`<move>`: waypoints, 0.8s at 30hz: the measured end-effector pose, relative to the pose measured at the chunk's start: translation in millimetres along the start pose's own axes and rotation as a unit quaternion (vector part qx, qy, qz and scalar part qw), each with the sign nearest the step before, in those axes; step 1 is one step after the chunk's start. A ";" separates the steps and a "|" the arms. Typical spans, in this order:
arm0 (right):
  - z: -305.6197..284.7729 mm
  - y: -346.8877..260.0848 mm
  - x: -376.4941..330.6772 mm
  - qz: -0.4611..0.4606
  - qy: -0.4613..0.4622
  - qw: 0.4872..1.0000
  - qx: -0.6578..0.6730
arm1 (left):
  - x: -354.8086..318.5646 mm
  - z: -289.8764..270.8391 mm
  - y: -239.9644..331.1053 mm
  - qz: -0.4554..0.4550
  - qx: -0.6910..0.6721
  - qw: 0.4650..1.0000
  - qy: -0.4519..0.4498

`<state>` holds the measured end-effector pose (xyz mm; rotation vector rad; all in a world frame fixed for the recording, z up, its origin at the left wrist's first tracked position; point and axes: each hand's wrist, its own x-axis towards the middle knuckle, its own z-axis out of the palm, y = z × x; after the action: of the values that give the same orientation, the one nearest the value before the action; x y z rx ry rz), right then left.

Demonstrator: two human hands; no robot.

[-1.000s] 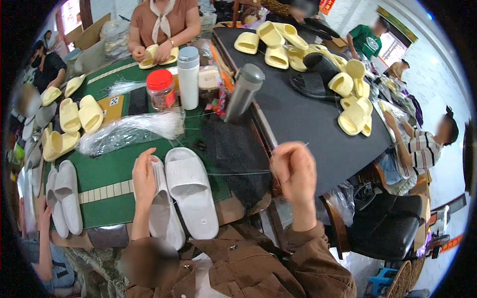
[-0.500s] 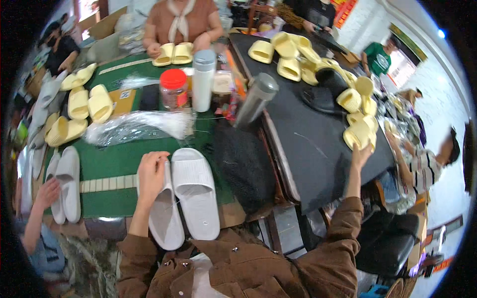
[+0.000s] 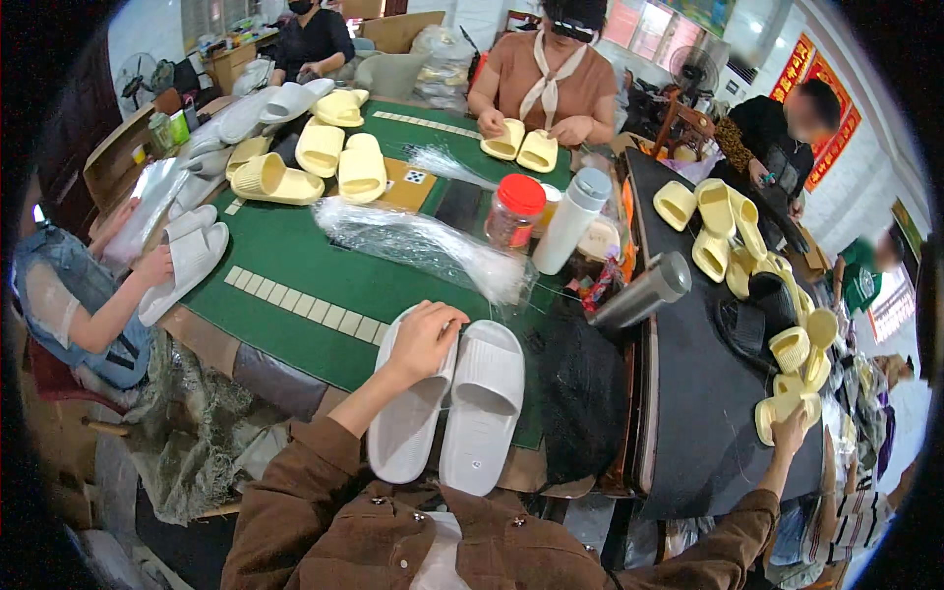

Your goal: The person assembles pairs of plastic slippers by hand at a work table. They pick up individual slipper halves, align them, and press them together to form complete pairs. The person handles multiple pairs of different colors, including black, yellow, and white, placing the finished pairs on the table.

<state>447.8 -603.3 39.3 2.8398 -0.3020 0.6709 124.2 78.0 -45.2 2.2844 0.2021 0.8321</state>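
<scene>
While left grip (image 3: 425, 339) rests atop white slipper (image 3: 405, 423), right grip (image 3: 790, 430) at yellow slipper (image 3: 782, 408)

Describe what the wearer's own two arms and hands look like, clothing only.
Both arms are in long brown sleeves of a jacket with small round metal studs on the front, over a white top. The cuffs end at the wrists. The left hand and right hand are bare: no gloves, and no rings or watch that can be made out.
</scene>
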 end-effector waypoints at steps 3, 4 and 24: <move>-21.6 -5.9 -10.9 -0.006 -0.059 0.998 0.024 | -1.1 1.6 -0.6 0.000 0.010 1.000 -0.003; -32.4 -9.9 -17.7 -0.009 -0.080 0.996 0.033 | -0.4 2.7 -0.4 -0.001 0.011 1.000 -0.005; -198.6 -133.9 -247.1 -0.075 -0.134 0.969 0.194 | -0.1 -1.0 2.5 0.021 0.000 1.000 0.005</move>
<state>181.4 -389.0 79.0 3.2903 0.0096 0.3422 123.3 76.7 -43.0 2.2913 0.1583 0.8645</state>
